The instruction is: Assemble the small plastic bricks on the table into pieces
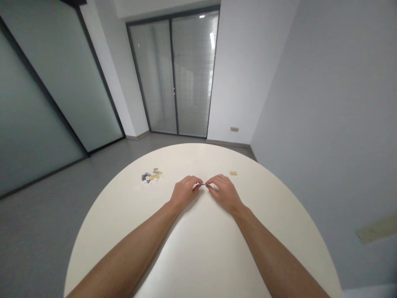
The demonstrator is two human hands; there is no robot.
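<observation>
Over the middle of the white table, my left hand (186, 190) and my right hand (225, 191) meet fingertip to fingertip. Both pinch a small, thin grey piece (204, 184) between thumb and fingers, one at each end. Most of it is hidden by the fingertips, and its exact kind is too small to make out. To the left lies a loose pile of small grey, yellow and white pieces (151, 176). A flat yellow rectangular piece (233, 173) rests on the table just beyond my right hand.
The round white table (198, 256) has a curved edge on the far side and both flanks. Beyond it stand a glass door with blinds (192, 82), frosted glass panels (56, 78) on the left and a plain wall (335, 103) on the right.
</observation>
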